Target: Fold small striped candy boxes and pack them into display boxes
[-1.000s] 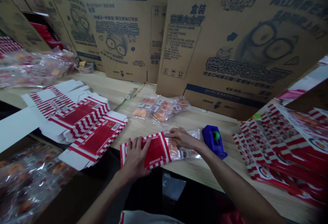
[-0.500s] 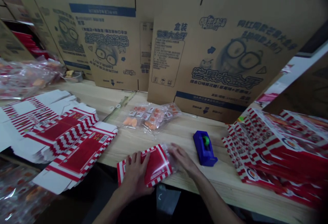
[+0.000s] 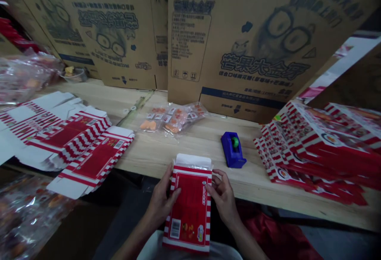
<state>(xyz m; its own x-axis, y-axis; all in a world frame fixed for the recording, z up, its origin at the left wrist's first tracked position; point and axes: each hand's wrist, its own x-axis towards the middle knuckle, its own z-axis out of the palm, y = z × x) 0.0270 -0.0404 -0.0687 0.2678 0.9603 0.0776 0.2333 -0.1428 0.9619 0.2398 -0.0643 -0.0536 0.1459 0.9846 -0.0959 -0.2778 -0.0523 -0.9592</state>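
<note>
A red box with red-and-white striped edges (image 3: 190, 204) stands tilted at the table's front edge, its white top flap raised and a bit of clear plastic showing at the opening. My left hand (image 3: 163, 196) grips its left side, thumb on the red face. On the other side, my right hand (image 3: 222, 194) has its thumb at the upper right edge, fingers curled behind. Beyond the box lie clear packets of orange sweets (image 3: 172, 119). A blue tape dispenser (image 3: 232, 151) with a green roll sits to the right of them.
Flat striped cartons (image 3: 86, 156) are piled at the left. Filled-out striped boxes (image 3: 315, 153) are stacked at the right. Large brown cardboard boxes (image 3: 190, 73) line the back. More clear packets (image 3: 29, 216) lie low at the left, near a small plastic tub (image 3: 74, 75).
The box has turned from lying sideways to upright, its open end now facing away from me. My right hand has moved from the plastic at its end to its right side.
</note>
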